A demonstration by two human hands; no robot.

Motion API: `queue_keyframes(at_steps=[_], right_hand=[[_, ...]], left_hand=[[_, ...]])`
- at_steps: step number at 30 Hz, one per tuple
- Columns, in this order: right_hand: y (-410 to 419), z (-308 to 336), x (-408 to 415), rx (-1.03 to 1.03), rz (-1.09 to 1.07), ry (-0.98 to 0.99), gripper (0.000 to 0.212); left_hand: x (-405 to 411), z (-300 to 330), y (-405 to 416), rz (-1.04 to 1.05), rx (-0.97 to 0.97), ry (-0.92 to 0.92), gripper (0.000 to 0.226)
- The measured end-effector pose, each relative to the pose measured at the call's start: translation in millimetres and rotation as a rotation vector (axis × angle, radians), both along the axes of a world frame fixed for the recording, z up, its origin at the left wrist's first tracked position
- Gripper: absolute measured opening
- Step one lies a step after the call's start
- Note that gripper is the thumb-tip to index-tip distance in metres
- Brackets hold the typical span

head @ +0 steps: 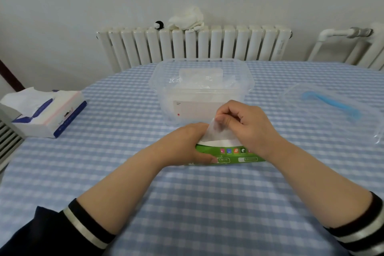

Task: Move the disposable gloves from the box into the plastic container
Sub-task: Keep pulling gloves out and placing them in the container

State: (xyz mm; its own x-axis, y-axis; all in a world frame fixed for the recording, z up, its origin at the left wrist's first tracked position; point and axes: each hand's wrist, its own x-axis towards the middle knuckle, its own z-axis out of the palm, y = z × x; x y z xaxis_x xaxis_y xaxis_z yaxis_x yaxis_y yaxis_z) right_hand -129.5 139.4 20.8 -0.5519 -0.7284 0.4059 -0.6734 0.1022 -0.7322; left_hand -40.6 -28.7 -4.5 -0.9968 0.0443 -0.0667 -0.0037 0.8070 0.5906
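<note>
Nearest the camera, two dark sleeves with pale stripes frame bare forearms reaching over a blue checked tablecloth (187,203). The left hand (187,143) lies over the near end of the green box (234,157), fingers wrapped on its top and thumb against its side, pinning it down. The right hand (245,122) pinches a thin clear glove (216,133) between thumb and curled fingers, the glove partly out of the box's opening. The container (201,89) stands just behind the box, open, with a heap of clear gloves already inside.

Judgement: the pull should go straight up and slowly, the box kept pressed down, so that one glove comes free without dragging a wad after it; then a short lift over the near wall.

The lid (332,106), with its blue strip, lies well to the right. A tissue box (47,112) sits far left. A radiator (193,45) with a white cloth (187,19) on top stands behind the table. Nothing lies between box and container.
</note>
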Motion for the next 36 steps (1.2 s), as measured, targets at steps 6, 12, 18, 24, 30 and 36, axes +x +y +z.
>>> queue_keyframes(at_steps=[6,12,18,24,30,36], right_hand=[[-15,-1,-2,0.171,0.031,0.231,0.013],[-33,-6,-2,0.053,0.077,0.244,0.021],[-30,71,-12,-0.62,-0.085,-0.023,0.023],[-21,74,-27,-0.504,-0.084,-0.116,0.018],[-15,69,-35,-0.178,-0.084,-0.106,0.035],[-10,68,-43,-0.074,-0.102,-0.054,0.038]], left_hand=[[1,-2,4,0.012,-0.008,0.006,0.049],[1,-4,7,0.001,-0.012,-0.008,0.047],[-4,-4,6,-0.056,-0.059,-0.039,0.065],[5,14,-6,-0.079,0.338,-0.09,0.089],[4,62,-17,0.017,1.129,0.198,0.131],[-16,100,-10,0.286,0.737,0.278,0.061]])
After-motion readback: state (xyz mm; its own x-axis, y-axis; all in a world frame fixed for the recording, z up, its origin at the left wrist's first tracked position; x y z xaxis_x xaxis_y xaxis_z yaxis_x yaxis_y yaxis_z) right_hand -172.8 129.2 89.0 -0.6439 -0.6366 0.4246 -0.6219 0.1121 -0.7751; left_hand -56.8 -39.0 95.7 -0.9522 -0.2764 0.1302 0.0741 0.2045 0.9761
